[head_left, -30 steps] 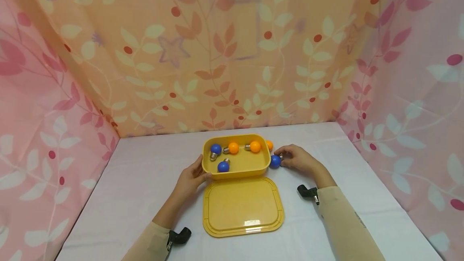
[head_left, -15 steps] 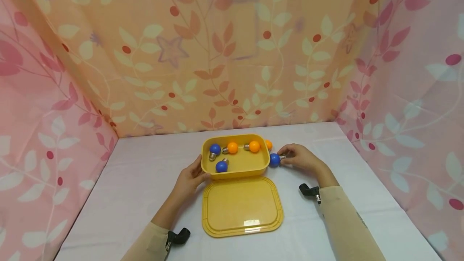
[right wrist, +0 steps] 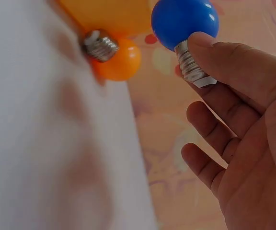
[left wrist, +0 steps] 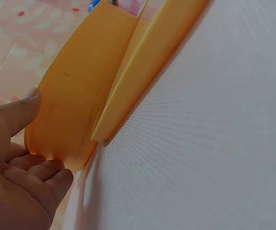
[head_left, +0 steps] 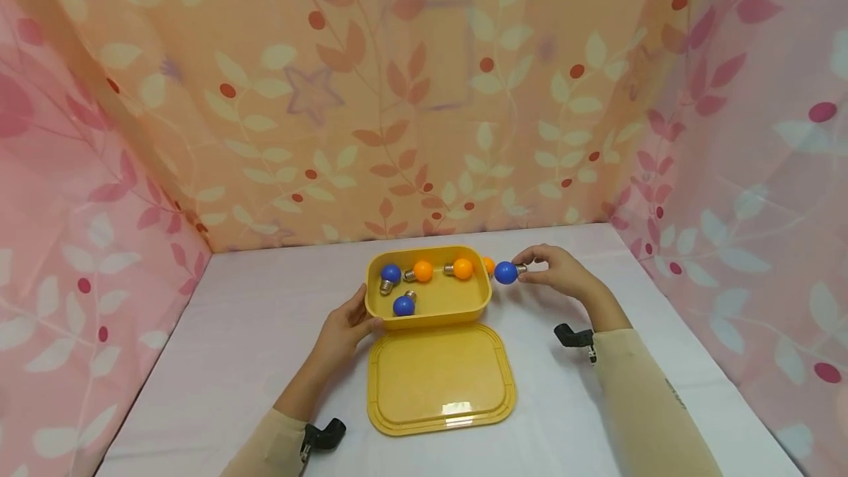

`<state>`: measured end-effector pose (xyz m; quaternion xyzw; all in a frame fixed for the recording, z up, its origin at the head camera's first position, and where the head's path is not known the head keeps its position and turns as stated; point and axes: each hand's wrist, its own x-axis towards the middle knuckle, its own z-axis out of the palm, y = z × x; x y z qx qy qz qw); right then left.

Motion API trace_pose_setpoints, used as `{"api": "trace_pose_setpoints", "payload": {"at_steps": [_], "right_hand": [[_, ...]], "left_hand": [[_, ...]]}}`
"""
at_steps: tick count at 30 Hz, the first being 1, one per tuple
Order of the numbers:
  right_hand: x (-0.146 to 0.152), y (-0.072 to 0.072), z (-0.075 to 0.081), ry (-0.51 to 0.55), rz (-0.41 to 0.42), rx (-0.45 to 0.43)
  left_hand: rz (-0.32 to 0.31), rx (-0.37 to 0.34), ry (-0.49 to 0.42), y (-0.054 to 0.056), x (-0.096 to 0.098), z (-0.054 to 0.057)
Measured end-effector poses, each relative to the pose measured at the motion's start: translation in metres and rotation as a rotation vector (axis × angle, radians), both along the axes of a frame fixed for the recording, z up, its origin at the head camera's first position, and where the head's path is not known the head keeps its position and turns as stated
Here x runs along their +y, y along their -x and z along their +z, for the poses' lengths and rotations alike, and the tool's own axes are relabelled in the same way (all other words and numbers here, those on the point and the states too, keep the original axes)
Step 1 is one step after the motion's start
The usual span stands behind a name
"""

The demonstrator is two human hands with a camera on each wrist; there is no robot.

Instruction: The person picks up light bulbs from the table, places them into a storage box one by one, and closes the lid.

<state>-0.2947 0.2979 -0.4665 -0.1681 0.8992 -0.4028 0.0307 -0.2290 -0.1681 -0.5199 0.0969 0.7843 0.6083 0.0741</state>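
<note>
My right hand (head_left: 562, 271) pinches a blue light bulb (head_left: 506, 272) by its metal screw base, raised off the table beside the yellow box's right end. In the right wrist view the thumb presses the base of this bulb (right wrist: 185, 24), and the lower fingers are loosely bent. My left hand (head_left: 341, 331) holds the left end of the yellow box (head_left: 433, 320); in the left wrist view its thumb and curled fingers touch the box's outer wall (left wrist: 75, 91). Inside the box lie two blue bulbs (head_left: 403, 306) and two orange bulbs (head_left: 462, 269).
Another orange bulb (right wrist: 123, 60) lies on the table against the box's right end, partly hidden in the head view. A flat yellow lid (head_left: 440, 380) lies in front of the box. Patterned curtains (head_left: 411, 94) stand behind and at both sides of the white-covered table (head_left: 265, 300).
The right hand has gripped the blue bulb by its base and lifted it from the table beside the box. The left hand stays at the box's left end.
</note>
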Motion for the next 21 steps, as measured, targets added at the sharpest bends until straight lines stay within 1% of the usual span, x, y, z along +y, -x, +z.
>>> {"api": "trace_pose_setpoints", "payload": {"at_steps": [5,10,13,17,21], "right_hand": [[-0.013,0.011,0.037,-0.070,0.075,0.039],[-0.038,0.021,0.076,-0.143,0.160,0.024],[-0.054,0.028,0.094,-0.199,0.220,0.033],[-0.075,0.033,0.109,-0.258,0.289,0.054],[-0.094,0.037,0.114,-0.318,0.359,0.051]], "left_hand": [[-0.003,-0.009,-0.001,-0.001,-0.001,0.002],[0.000,0.001,0.006,-0.001,-0.003,0.002],[0.001,0.004,0.012,0.000,-0.004,0.001],[0.003,0.011,-0.001,0.000,-0.004,0.000],[-0.004,0.020,0.001,-0.002,-0.003,0.001]]}}
